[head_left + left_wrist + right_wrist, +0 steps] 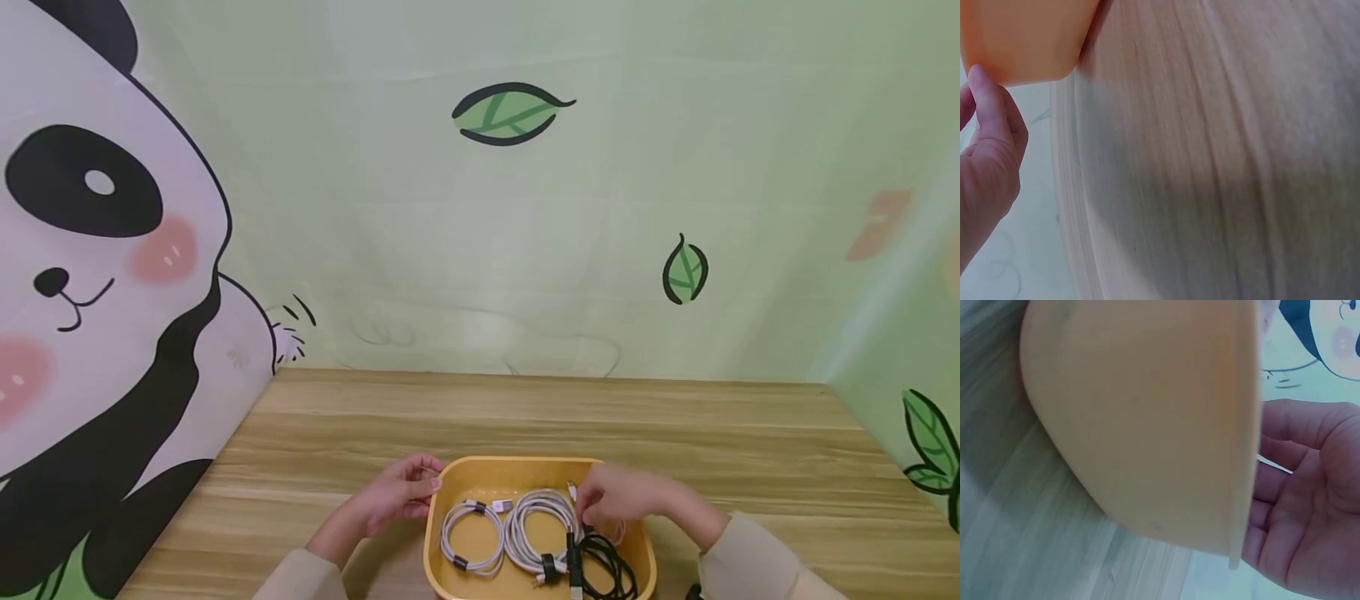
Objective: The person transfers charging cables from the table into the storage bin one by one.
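A yellow plastic bin stands on the wooden table. My left hand holds it at the left rim, thumb tip on the edge and fingers along the outer wall. In the left wrist view that hand meets the bin's corner. My right hand reaches over the back right rim, fingertips pinching at a pale coiled cable with a dark strap, mostly hidden under the hand. Beside it lie a larger white coiled cable, a small white coiled cable and a black coiled cable.
Wooden table surrounds the bin and ends at a green cloth backdrop with a panda and leaves. A small black object lies right of the bin at the bottom edge, partly cut off.
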A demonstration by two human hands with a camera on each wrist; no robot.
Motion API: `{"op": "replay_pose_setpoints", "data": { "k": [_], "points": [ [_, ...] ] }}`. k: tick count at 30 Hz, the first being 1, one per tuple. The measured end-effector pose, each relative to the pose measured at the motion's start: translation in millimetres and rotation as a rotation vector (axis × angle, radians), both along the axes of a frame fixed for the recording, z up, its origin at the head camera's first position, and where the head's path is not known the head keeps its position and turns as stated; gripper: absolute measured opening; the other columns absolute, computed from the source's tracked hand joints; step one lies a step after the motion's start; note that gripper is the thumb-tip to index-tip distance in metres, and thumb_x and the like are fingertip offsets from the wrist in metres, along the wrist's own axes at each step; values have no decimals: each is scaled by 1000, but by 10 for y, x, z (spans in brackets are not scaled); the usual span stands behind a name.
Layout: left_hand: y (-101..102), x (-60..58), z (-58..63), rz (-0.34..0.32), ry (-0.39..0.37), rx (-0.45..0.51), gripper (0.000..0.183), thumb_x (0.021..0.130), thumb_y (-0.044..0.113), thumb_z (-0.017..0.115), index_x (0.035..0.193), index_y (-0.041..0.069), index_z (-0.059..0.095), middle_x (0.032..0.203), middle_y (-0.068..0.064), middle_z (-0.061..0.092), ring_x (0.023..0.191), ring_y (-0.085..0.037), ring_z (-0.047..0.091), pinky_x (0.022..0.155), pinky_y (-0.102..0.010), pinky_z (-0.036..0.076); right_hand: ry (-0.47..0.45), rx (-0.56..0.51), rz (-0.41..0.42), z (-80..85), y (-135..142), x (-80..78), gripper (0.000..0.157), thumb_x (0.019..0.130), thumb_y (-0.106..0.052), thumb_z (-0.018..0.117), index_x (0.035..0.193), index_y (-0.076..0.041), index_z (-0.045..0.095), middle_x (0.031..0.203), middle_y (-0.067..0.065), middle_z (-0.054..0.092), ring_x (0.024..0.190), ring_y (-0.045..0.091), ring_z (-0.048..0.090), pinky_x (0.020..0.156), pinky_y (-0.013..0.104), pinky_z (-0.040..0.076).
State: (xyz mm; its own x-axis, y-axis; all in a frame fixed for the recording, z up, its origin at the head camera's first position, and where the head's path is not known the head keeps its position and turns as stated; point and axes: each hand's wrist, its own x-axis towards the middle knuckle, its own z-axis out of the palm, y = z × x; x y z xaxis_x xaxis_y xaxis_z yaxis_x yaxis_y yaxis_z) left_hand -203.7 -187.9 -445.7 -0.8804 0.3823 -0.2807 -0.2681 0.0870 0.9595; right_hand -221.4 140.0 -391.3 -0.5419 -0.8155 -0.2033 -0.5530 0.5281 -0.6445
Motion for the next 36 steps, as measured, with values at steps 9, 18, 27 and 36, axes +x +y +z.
{"op": "replay_pose_setpoints", "data": {
  "k": [9,18,27,36],
  "points": [
    [1,-1,-17,4,13,-1,36,87,14,53,116,-4,39,87,-2,49,72,-9,51,61,-19,47,-113,-153,-106,-40,105,-106,17,84,-5,51,92,5,63,70,12,58,56,3,44,51,17,40],
    [6,1,-12,18,25,-14,35,88,13,52,115,-4,40,87,-1,49,72,-10,51,62,-21,47,-99,-154,-106,-12,132,-92,21,79,-4,59,98,5,62,83,12,62,71,4,52,63,19,46],
    [12,-2,-2,19,34,-22,35,87,13,53,115,-5,40,87,-1,49,72,-10,50,61,-20,47,-31,-104,5,-2,80,16,30,76,0,60,106,-5,62,105,7,60,89,19,54,73,24,47],
    [10,-3,-2,11,37,-14,36,88,13,52,115,-6,39,86,-1,49,71,-9,50,59,-19,47,115,-48,183,-78,-38,146,34,68,-3,66,102,-10,64,102,-3,56,96,4,48,82,23,43]
  ]
}}
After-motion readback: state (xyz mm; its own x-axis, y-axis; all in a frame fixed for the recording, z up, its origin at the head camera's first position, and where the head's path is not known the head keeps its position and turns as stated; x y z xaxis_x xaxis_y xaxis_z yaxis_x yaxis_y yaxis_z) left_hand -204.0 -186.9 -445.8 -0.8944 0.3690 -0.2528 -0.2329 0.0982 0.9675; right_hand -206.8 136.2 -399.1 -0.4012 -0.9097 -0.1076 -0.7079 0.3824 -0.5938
